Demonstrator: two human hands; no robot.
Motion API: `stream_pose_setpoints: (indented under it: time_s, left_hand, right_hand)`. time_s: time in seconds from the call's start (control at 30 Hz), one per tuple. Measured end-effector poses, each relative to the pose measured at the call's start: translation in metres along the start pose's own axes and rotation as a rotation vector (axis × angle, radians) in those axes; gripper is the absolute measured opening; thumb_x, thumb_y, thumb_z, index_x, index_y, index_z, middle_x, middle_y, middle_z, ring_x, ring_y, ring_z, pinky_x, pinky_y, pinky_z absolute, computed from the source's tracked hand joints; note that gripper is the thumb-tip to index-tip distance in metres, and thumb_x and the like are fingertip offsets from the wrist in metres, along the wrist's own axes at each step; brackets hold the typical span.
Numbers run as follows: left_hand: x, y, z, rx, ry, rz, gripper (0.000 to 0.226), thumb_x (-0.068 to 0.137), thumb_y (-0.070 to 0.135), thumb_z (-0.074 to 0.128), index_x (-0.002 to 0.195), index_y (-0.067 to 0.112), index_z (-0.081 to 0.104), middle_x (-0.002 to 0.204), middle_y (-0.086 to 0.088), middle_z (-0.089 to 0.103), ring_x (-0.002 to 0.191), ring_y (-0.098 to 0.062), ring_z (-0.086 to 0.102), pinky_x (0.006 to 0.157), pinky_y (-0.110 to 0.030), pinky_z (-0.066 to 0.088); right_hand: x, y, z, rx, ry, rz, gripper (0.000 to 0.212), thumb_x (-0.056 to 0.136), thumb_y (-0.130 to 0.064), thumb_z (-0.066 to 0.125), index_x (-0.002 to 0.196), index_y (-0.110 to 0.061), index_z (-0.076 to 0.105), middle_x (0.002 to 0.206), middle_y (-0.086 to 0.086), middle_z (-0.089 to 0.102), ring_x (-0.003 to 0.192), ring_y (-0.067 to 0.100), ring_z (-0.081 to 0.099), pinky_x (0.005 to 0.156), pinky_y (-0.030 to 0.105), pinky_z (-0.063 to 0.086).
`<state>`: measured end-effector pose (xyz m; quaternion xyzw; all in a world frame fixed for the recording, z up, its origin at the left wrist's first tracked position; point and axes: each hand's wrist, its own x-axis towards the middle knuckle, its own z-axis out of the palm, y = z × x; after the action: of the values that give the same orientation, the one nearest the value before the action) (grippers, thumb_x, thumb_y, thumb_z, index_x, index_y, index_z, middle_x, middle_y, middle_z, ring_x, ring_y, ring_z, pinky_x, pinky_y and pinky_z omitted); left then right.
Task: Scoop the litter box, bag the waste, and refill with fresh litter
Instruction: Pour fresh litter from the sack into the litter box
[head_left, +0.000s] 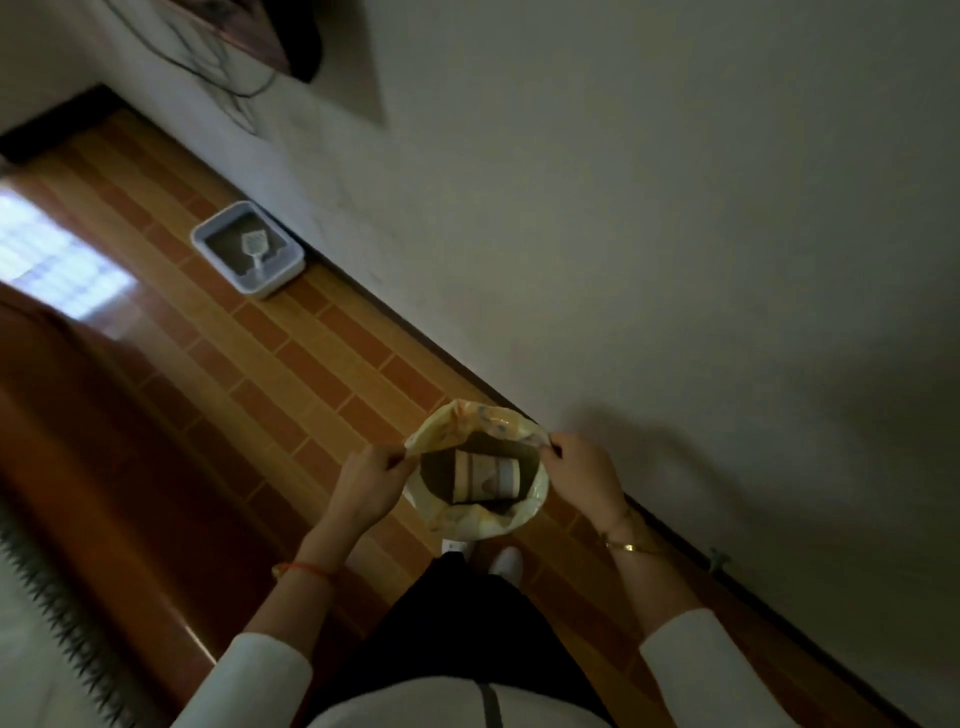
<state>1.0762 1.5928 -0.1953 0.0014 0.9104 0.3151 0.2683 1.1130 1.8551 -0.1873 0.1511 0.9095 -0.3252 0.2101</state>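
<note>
Both hands were busy with the yellow plastic bag (480, 522). On one side the left hand (370, 480) pinched the rim between thumb and curled fingers, and the right hand (582, 475) pinched the opposite side the same way, so the mouth was stretched wide just ahead of the person's white shoes (506, 561). Inside the bag lay something dark with a pale banded label; what it was could not be told from this blurred view.

Further along, well apart from the person, the litter box (248, 250) sat on the tiled floor (322, 358) beside the wall (623, 208). A white scoop (254, 244) rested in its dark litter. Nothing looked scooped yet, so the bagging step seemed still ahead.

Several things could have gone wrong from there. With only two pinch points on thin plastic, a slipping finger would have let one side drop and the mouth collapse. Both hands being occupied, neither was free for the scoop, so letting go of one side near the box might have let waste miss the opening and land on the tiles. The load already inside could also have strained the thin rim.
</note>
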Motion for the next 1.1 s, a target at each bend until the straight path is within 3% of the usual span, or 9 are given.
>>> stream_pose_setpoints:
  time_s: [0.17, 0.3, 0.47, 0.53, 0.67, 0.8, 0.9, 1.1]
  left_hand:
    - [-0.021, -0.024, -0.038, -0.107, 0.126, -0.097, 0.029, 0.095, 0.026, 0.052, 0.083, 0.007, 0.07, 0.076, -0.016, 0.066, 0.069, -0.029, 0.062, 0.057, -0.035, 0.043]
    - [-0.025, -0.052, -0.078, -0.172, 0.211, -0.165, 0.029, 0.095, 0.025, 0.053, 0.086, 0.003, 0.071, 0.07, -0.015, 0.064, 0.056, -0.019, 0.052, 0.053, -0.028, 0.039]
    - [-0.019, -0.104, -0.143, -0.255, 0.301, -0.265, 0.027, 0.094, 0.025, 0.055, 0.089, 0.004, 0.071, 0.08, -0.018, 0.068, 0.075, -0.032, 0.064, 0.064, -0.041, 0.05]
    - [-0.015, -0.128, -0.172, -0.274, 0.33, -0.292, 0.026, 0.093, 0.025, 0.056, 0.089, 0.005, 0.072, 0.08, -0.016, 0.068, 0.073, -0.031, 0.064, 0.066, -0.044, 0.052]
    - [-0.004, -0.177, -0.233, -0.314, 0.354, -0.305, 0.024, 0.095, 0.023, 0.054, 0.093, 0.007, 0.072, 0.081, -0.014, 0.068, 0.058, -0.017, 0.055, 0.056, -0.033, 0.046]
    - [0.01, -0.223, -0.295, -0.337, 0.397, -0.306, 0.024, 0.096, 0.023, 0.053, 0.098, 0.008, 0.071, 0.082, -0.008, 0.068, 0.061, -0.014, 0.057, 0.06, -0.031, 0.05]
    - [0.027, -0.252, -0.342, -0.336, 0.441, -0.329, 0.023, 0.096, 0.025, 0.052, 0.103, 0.011, 0.069, 0.08, -0.001, 0.065, 0.063, -0.011, 0.057, 0.056, -0.023, 0.047]
    - [0.08, -0.303, -0.428, -0.351, 0.502, -0.361, 0.024, 0.095, 0.024, 0.054, 0.106, 0.01, 0.071, 0.078, 0.004, 0.063, 0.07, -0.009, 0.059, 0.057, -0.017, 0.043]
  right_hand:
    - [0.019, -0.056, 0.009, -0.037, -0.061, -0.121, 0.034, 0.098, -0.026, 0.05, 0.065, -0.02, 0.052, 0.061, -0.005, 0.05, 0.053, 0.003, 0.045, 0.048, 0.014, 0.028]
    - [0.042, -0.112, 0.026, -0.102, -0.104, -0.201, 0.037, 0.097, -0.024, 0.052, 0.06, -0.018, 0.047, 0.058, -0.003, 0.048, 0.051, 0.006, 0.042, 0.048, 0.018, 0.031]
    - [0.079, -0.201, 0.06, -0.099, -0.183, -0.276, 0.035, 0.096, -0.023, 0.054, 0.062, -0.014, 0.053, 0.058, -0.003, 0.049, 0.051, 0.006, 0.044, 0.048, 0.017, 0.031]
    - [0.093, -0.241, 0.076, -0.087, -0.21, -0.297, 0.038, 0.096, -0.02, 0.054, 0.058, -0.017, 0.048, 0.056, -0.005, 0.046, 0.05, 0.005, 0.042, 0.047, 0.016, 0.031]
    - [0.123, -0.319, 0.11, -0.101, -0.241, -0.333, 0.039, 0.096, -0.026, 0.054, 0.057, -0.021, 0.048, 0.056, -0.005, 0.047, 0.05, 0.007, 0.043, 0.05, 0.02, 0.035]
    - [0.153, -0.401, 0.141, -0.139, -0.243, -0.398, 0.042, 0.096, -0.024, 0.053, 0.055, -0.021, 0.043, 0.054, -0.005, 0.042, 0.048, 0.007, 0.038, 0.047, 0.018, 0.028]
    - [0.178, -0.462, 0.157, -0.144, -0.238, -0.452, 0.044, 0.096, -0.019, 0.053, 0.054, -0.019, 0.041, 0.053, -0.002, 0.04, 0.048, 0.009, 0.037, 0.047, 0.021, 0.027]
    - [0.249, -0.566, 0.188, -0.18, -0.227, -0.54, 0.047, 0.092, -0.013, 0.055, 0.049, -0.019, 0.036, 0.05, -0.002, 0.036, 0.048, 0.01, 0.035, 0.049, 0.028, 0.024]
